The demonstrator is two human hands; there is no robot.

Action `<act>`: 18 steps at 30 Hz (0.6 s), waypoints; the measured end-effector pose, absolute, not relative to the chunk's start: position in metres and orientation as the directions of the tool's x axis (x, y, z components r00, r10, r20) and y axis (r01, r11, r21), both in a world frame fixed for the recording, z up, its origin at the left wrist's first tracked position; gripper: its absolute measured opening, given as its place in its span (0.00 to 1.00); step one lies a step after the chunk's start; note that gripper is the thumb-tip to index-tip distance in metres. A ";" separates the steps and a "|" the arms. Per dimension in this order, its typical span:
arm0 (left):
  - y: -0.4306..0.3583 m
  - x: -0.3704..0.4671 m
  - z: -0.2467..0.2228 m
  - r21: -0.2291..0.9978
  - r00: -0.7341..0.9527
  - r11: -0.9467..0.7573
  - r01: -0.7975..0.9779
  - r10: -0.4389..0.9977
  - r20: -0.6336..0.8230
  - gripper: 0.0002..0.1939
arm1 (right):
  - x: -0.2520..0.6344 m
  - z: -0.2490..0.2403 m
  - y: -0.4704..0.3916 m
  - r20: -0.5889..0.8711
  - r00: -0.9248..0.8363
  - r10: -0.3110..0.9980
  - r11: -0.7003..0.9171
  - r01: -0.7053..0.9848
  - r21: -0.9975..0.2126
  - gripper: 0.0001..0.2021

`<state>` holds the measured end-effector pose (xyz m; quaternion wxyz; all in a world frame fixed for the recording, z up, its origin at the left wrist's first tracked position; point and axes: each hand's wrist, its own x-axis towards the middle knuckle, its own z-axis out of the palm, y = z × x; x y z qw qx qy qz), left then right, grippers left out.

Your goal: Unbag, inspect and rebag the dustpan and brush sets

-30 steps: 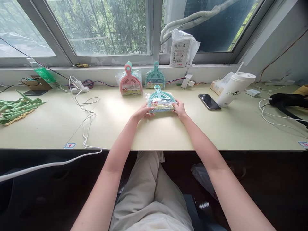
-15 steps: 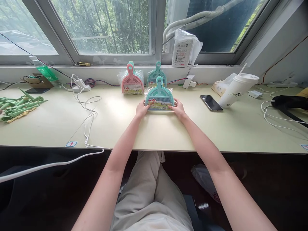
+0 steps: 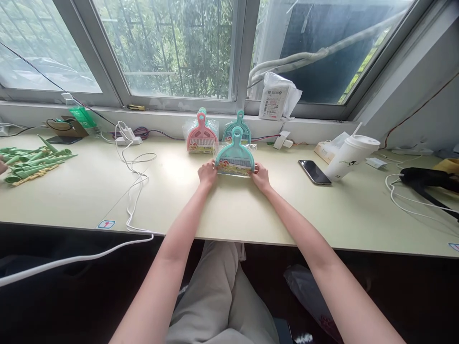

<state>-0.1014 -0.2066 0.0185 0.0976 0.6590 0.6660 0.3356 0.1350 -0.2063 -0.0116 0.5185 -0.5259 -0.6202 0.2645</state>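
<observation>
A teal dustpan and brush set (image 3: 234,155) in clear plastic wrap stands upright on the table, its handle up and a printed label across its lower part. My left hand (image 3: 207,174) is closed at its lower left edge, fingers curled against the side. At the opposite edge, my right hand (image 3: 261,177) grips the lower right side. Close behind stand a wrapped pink dustpan set (image 3: 202,131) to the left and another teal dustpan set (image 3: 240,125), partly hidden by the front one.
White cables (image 3: 133,191) run over the table on the left. Green pointed pieces (image 3: 36,165) lie at far left, with another person's hand (image 3: 2,166) beside them. To the right are a phone (image 3: 314,172), a white cup (image 3: 349,157) and a tissue pack (image 3: 332,145).
The camera view has tilted up, so everything sits lower. My thumbs have shifted from the front of the teal dustpan set to its side edges.
</observation>
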 end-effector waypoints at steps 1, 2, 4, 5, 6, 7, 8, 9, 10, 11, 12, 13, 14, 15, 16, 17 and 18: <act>-0.204 -0.104 0.018 0.571 -0.128 -0.076 0.818 0.943 0.308 0.12 | 0.130 -0.012 -0.203 0.373 0.081 0.924 0.306 0.424 -0.852 0.13; -0.200 -0.107 0.018 0.568 -0.147 -0.055 0.821 0.942 0.303 0.13 | 0.125 -0.011 -0.200 0.381 0.072 0.922 0.304 0.476 -0.825 0.11; -0.194 -0.115 0.017 0.554 -0.174 -0.022 0.832 0.938 0.299 0.14 | 0.112 -0.009 -0.192 0.390 0.064 0.919 0.281 0.589 -0.758 0.09; -0.191 -0.120 0.016 0.535 -0.176 -0.016 0.845 0.936 0.306 0.14 | 0.104 -0.008 -0.189 0.389 0.056 0.920 0.264 0.645 -0.717 0.09; -0.187 -0.127 0.015 0.509 -0.174 -0.013 0.861 0.932 0.317 0.15 | 0.095 -0.006 -0.185 0.383 0.043 0.923 0.246 0.701 -0.670 0.09; -0.184 -0.135 0.015 0.479 -0.172 -0.007 0.878 0.929 0.329 0.15 | 0.086 -0.004 -0.182 0.372 0.020 0.928 0.230 0.754 -0.615 0.09; -0.181 -0.143 0.015 0.451 -0.176 0.004 0.892 0.924 0.340 0.15 | 0.077 -0.002 -0.178 0.358 -0.007 0.934 0.218 0.803 -0.554 0.10; -0.177 -0.153 0.014 0.433 -0.192 0.026 0.901 0.919 0.343 0.15 | 0.068 0.000 -0.175 0.343 -0.039 0.939 0.213 0.846 -0.488 0.12; -0.174 -0.163 0.014 0.424 -0.209 0.048 0.905 0.916 0.343 0.15 | 0.058 0.002 -0.173 0.330 -0.067 0.941 0.211 0.881 -0.423 0.13; -0.171 -0.174 0.014 0.419 -0.219 0.060 0.906 0.914 0.342 0.15 | 0.049 0.003 -0.170 0.324 -0.089 0.942 0.212 0.906 -0.367 0.13; -0.167 -0.184 0.014 0.415 -0.217 0.060 0.908 0.914 0.344 0.15 | 0.040 0.003 -0.168 0.322 -0.107 0.941 0.216 0.921 -0.325 0.14; -0.164 -0.193 0.013 0.410 -0.207 0.050 0.911 0.914 0.348 0.16 | 0.032 0.004 -0.165 0.327 -0.117 0.938 0.219 0.930 -0.296 0.13; -0.160 -0.202 0.013 0.401 -0.201 0.046 0.915 0.914 0.352 0.16 | 0.025 0.004 -0.163 0.335 -0.125 0.934 0.224 0.935 -0.275 0.13; -0.156 -0.209 0.012 0.392 -0.199 0.047 0.919 0.913 0.357 0.16 | 0.019 0.004 -0.160 0.347 -0.140 0.928 0.237 0.937 -0.256 0.13; -0.152 -0.216 0.012 0.381 -0.198 0.050 0.923 0.912 0.359 0.17 | 0.014 0.003 -0.157 0.360 -0.152 0.920 0.250 0.937 -0.242 0.12; -0.147 -0.221 0.011 0.370 -0.194 0.051 0.928 0.913 0.360 0.17 | 0.009 0.003 -0.154 0.371 -0.161 0.914 0.260 0.937 -0.234 0.12; -0.143 -0.226 0.010 0.360 -0.188 0.050 0.931 0.913 0.361 0.17 | 0.005 0.003 -0.150 0.380 -0.167 0.910 0.267 0.936 -0.231 0.12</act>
